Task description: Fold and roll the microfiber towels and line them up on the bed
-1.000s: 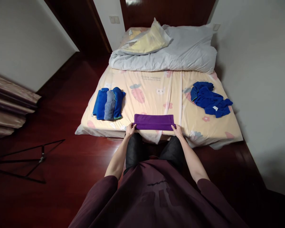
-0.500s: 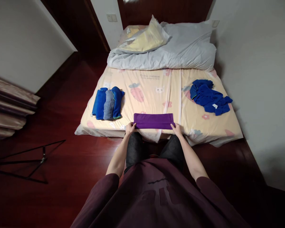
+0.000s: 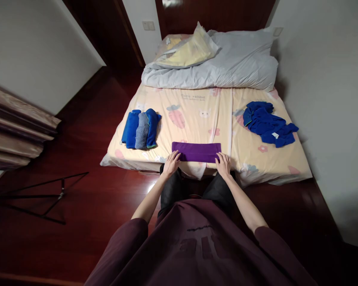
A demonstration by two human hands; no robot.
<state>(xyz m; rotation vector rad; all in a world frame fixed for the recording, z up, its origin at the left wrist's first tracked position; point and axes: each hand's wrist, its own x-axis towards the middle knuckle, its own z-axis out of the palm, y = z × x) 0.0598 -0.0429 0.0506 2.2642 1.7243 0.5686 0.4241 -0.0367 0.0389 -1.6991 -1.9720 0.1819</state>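
Observation:
A purple towel [image 3: 198, 151], folded into a long flat strip, lies near the front edge of the bed. My left hand [image 3: 172, 162] rests on its left end with the fingers apart. At the opposite end, the fingers of my right hand [image 3: 223, 163] lie spread over the towel's near corner. Neither hand grips the cloth. To the left sits a row of rolled or folded towels [image 3: 141, 130], blue and grey. Crumpled blue towels [image 3: 267, 124] lie in a heap on the right, a white tag showing.
The bed [image 3: 191, 115] has a cream printed sheet. A grey quilt [image 3: 241, 59] and a yellow pillow [image 3: 191, 51] lie at its head. Black tripod legs [image 3: 61, 194] stand on the red floor at left, near a curtain [image 3: 18, 131]. A wall runs along the right.
Both hands have let go of the towel's near corners, and their fingers now lie spread over its ends. The towel stays flat. The whole view has shifted slightly.

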